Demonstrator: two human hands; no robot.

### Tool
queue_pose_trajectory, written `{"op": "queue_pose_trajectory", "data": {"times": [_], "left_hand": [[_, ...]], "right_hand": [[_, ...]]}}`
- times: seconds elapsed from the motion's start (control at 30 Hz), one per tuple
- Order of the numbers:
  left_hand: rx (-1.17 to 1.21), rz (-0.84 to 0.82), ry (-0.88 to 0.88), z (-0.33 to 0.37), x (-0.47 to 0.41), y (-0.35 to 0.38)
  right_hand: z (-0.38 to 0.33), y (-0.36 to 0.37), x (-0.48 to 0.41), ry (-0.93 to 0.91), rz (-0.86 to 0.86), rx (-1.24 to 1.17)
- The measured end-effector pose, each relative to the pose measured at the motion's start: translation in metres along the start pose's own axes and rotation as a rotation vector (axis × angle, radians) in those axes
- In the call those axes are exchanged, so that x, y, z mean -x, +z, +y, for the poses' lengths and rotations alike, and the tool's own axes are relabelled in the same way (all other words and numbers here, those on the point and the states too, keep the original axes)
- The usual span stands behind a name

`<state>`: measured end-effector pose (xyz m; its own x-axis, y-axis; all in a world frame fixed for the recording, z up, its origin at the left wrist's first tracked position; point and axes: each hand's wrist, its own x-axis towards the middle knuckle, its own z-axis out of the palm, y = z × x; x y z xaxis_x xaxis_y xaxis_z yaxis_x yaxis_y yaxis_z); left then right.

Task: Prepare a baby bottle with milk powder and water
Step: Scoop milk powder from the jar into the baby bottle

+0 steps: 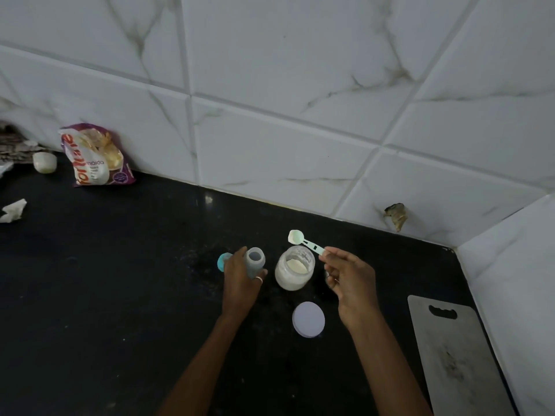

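Observation:
An open baby bottle [255, 259] stands on the black counter [120, 280], and my left hand [240, 277] is wrapped around its body. Just right of it stands an open glass jar [294, 270] with white milk powder inside. My right hand [350, 276] pinches the handle of a pale green measuring scoop [303, 240], whose bowl hovers above and behind the jar. The jar's round white lid [308, 319] lies flat on the counter in front of the jar. A teal bottle cap [222, 262] peeks out behind my left hand.
A grey cutting board [456, 355] lies at the right by the tiled wall. At the far left are a purple flour packet [96, 156], a small white cup [44, 162] and crumpled paper [13, 210]. A brown scrap [396, 216] clings to the back wall.

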<state>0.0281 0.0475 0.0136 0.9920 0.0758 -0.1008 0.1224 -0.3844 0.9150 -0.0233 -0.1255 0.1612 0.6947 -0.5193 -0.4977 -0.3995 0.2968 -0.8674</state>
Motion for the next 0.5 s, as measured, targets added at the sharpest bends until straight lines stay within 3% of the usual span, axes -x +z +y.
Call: {"op": "queue_pose_trajectory", "data": {"times": [0.17, 0.5], "left_hand": [[0.042, 0.022, 0.130, 0.020, 0.003, -0.012], [0.041, 0.107, 0.387, 0.158, -0.002, -0.091]], "right_hand": [[-0.019, 0.003, 0.015, -0.027, -0.013, -0.026], [-0.122, 0.021, 0.073, -0.261, -0.153, -0.117]]}}
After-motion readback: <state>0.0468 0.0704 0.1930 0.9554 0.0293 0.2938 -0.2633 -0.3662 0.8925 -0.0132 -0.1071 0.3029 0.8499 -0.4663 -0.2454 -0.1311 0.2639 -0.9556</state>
